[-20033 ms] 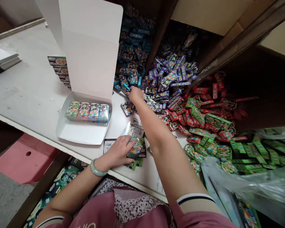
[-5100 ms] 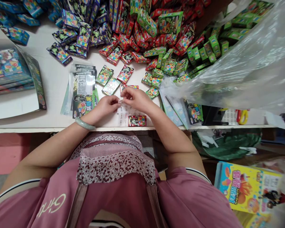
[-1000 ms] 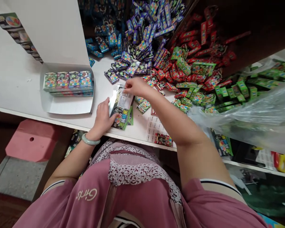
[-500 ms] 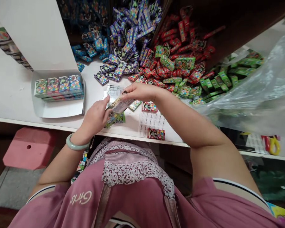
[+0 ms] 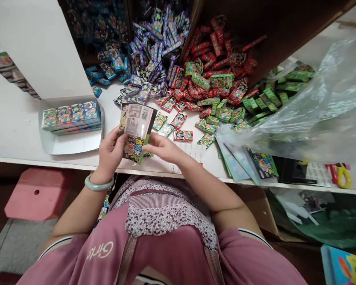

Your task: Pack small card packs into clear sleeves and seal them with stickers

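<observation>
- Since half a second ago, both hands have lifted the flat printed plastic pouch with a white barcode label (image 5: 135, 130) off the table and drawn it closer to the body; it now stands nearly upright above the white table's front edge (image 5: 23, 160).
- Left hand (image 5: 111, 149), with a pale green bangle (image 5: 98, 184) on its wrist, grips the pouch's left edge, thumb across the front.
- Right hand (image 5: 163, 147) pinches the pouch's lower right corner between thumb and fingers.
- Just behind the pouch, a few small green and red card boxes (image 5: 178, 126) lie loose on the table, with a white sheet of round stickers (image 5: 192, 152) beside the right hand.
- Farther back, heaps of small boxes sit in blue (image 5: 106, 67), purple (image 5: 157, 51), red (image 5: 219, 59) and green (image 5: 273, 95) piles.
- At left, an open white carton tray (image 5: 68, 144) holds a neat row of packed boxes.
- At right, a crumpled clear plastic bag (image 5: 320, 103) lies over the table.
</observation>
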`<state>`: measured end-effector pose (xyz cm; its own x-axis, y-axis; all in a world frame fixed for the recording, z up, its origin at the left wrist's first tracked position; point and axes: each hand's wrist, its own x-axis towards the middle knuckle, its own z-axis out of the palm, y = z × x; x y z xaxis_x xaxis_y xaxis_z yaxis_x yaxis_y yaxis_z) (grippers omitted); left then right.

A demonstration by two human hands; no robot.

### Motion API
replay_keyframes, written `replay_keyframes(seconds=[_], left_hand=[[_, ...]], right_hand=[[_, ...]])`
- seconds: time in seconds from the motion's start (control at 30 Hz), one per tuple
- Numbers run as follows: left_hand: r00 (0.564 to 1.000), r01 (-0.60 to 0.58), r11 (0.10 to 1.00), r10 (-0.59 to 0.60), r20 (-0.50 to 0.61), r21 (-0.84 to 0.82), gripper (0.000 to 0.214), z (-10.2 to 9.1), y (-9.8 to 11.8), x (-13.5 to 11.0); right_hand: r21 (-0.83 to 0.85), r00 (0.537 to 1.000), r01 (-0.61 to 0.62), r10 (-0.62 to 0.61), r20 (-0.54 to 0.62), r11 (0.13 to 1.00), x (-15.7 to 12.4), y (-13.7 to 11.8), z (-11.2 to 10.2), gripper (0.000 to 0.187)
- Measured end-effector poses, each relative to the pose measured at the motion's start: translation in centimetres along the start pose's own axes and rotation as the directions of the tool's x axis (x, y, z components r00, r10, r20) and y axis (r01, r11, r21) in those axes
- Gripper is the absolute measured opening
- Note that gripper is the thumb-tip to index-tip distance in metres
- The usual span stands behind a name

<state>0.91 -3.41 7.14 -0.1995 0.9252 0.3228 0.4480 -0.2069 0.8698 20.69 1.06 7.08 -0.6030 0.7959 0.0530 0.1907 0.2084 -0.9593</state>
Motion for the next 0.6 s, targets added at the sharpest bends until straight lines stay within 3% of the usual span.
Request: replay_keyframes(seconds=[0.1, 0.23, 0.33, 0.5, 0.6], left_hand=[[0.980, 0.198, 0.928, -0.183, 0.078, -0.315, 0.036, 1.1, -0.8, -0.9], [0.927, 0.375, 0.750, -0.323, 0.193, -0.546, 0.043, 2.3, -2.0, -2.0], [0.930, 0.359, 0.699, -0.321, 0.177, -0.618, 0.043, 2.6, -2.4, -2.4], [0.958, 0.279, 0.736, -0.253, 0.132, -0.617, 0.036, 3.0, -2.8, -2.9], [0.968, 0.251, 0.759, -0.179, 0.178, -0.601, 0.056, 3.2, -3.0, -3.4]], right_hand=[[0.254, 0.989, -0.125, 0.142, -0.049, 0.959, -0.5, 1.4, 1.7, 0.019], [0.368, 0.960, -0.241, 0.276, -0.045, 0.898, -1.7, 1.7, 1.9, 0.020], [0.309, 0.949, -0.292, 0.316, -0.027, 0.905, -3.3, 2.4, 1.9, 0.025], [0.319, 0.955, -0.283, 0.297, 0.008, 0.904, -4.7, 3.1, 1.4, 0.019], [0.334, 0.969, -0.162, 0.214, -0.124, 0.928, -4.5, 2.3, 0.7, 0.056]])
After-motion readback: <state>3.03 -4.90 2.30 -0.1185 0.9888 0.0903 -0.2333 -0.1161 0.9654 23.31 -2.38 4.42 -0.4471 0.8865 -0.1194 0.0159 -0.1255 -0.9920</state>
